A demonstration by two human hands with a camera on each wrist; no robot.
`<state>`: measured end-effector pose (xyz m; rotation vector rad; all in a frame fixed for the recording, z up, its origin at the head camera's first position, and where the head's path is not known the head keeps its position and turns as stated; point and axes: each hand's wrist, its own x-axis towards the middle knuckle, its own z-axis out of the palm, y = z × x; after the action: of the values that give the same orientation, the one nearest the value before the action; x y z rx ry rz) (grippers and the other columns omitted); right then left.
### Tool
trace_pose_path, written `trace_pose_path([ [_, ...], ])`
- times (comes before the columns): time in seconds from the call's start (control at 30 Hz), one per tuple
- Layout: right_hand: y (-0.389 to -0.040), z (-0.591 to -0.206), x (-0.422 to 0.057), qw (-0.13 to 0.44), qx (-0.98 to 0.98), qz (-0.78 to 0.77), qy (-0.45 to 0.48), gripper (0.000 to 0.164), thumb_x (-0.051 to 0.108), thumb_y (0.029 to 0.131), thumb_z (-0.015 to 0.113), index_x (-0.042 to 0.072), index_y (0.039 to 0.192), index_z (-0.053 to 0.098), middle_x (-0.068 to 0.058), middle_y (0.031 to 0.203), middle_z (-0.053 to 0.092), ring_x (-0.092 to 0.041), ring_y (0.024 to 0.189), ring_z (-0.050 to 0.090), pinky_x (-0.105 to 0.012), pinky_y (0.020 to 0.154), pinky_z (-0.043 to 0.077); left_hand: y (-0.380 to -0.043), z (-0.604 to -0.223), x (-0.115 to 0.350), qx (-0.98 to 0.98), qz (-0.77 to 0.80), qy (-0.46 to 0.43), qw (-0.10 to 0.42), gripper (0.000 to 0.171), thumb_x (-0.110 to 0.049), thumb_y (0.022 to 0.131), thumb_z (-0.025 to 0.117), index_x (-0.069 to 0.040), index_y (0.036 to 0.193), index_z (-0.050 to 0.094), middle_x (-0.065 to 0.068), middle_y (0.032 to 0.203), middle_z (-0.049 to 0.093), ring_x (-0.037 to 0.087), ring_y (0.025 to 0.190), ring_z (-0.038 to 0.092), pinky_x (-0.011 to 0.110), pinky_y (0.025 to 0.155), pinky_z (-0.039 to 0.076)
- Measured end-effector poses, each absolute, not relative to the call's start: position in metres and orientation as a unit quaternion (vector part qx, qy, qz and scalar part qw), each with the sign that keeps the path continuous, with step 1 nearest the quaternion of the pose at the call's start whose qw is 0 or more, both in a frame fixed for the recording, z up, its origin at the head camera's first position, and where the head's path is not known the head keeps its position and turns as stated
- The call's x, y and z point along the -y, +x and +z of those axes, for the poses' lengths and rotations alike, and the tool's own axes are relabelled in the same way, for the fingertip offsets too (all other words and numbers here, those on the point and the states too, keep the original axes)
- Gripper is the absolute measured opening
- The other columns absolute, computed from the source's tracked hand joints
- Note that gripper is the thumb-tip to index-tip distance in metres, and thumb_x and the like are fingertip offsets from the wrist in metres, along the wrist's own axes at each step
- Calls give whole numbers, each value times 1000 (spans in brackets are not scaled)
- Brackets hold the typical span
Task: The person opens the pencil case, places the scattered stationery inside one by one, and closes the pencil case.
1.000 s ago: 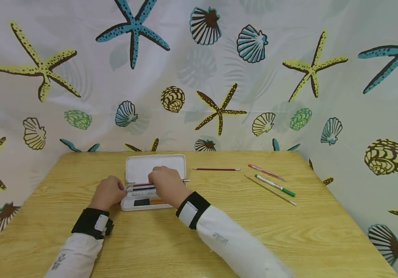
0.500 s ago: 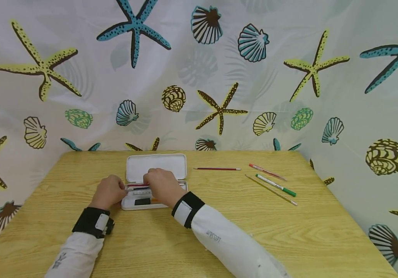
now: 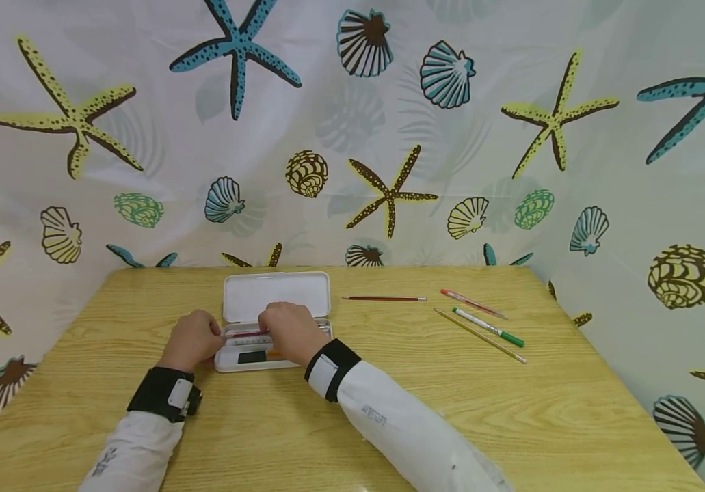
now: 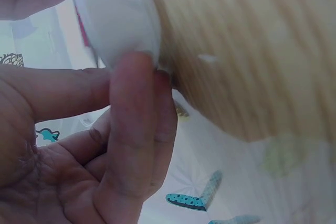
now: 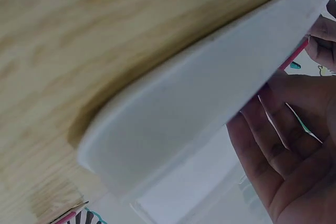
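Observation:
A white pencil case (image 3: 229,365) lies with its lid folded back on the wooden table. At its left end my left hand (image 3: 191,340) pinches the rim; in the left wrist view, thumb and fingers (image 4: 132,114) close on the white wall. My right hand (image 3: 293,333) reaches into the case from the right, gripping a red pencil (image 3: 243,335) that lies along the tray; its right part is hidden behind the hand. Also in the case are a clear ruler (image 3: 249,341), a black block (image 3: 251,357) and something orange (image 3: 273,354), partly covered.
Right of the case lies a red-and-black pencil (image 3: 385,298). Further right are a pinkish-red pen (image 3: 472,303), a green-and-white marker (image 3: 488,326) and a yellow pencil (image 3: 479,335). A patterned curtain (image 3: 352,123) hangs behind the table.
The right hand has shifted slightly left and down. The red pencil, which stuck out past the right hand a second ago, now sits lower, nearer the ruler. The left hand stays put.

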<state>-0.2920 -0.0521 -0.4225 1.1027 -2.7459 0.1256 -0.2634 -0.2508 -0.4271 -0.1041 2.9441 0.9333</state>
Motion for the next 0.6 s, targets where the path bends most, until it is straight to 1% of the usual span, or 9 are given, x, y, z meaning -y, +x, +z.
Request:
trace_pose_path([
  [0.17, -294, -426, 53, 89, 925, 41, 367, 10, 9, 92, 76, 15, 99, 80, 4, 95, 73, -5, 81, 64, -21, 72, 54, -265, -428, 251, -954, 299, -32, 23, 13, -5, 89, 69, 6, 83, 67, 13, 73, 62, 21, 57, 58, 29, 51, 46],
  [0.4, -298, -428, 56, 89, 929, 37, 358, 9, 9, 91, 77, 16, 97, 80, 5, 94, 74, -5, 79, 62, -21, 72, 53, -264, -426, 250, -951, 306, -39, 28, 12, -3, 90, 68, 8, 86, 67, 14, 75, 62, 21, 57, 59, 29, 51, 47],
  [0.6, -301, -431, 58, 90, 930, 31, 356, 9, 9, 89, 78, 16, 94, 80, 5, 92, 73, -6, 77, 62, -24, 68, 54, -262, -424, 248, -951, 306, -41, 31, 12, -3, 89, 68, 9, 87, 67, 15, 75, 62, 22, 58, 59, 29, 52, 47],
])
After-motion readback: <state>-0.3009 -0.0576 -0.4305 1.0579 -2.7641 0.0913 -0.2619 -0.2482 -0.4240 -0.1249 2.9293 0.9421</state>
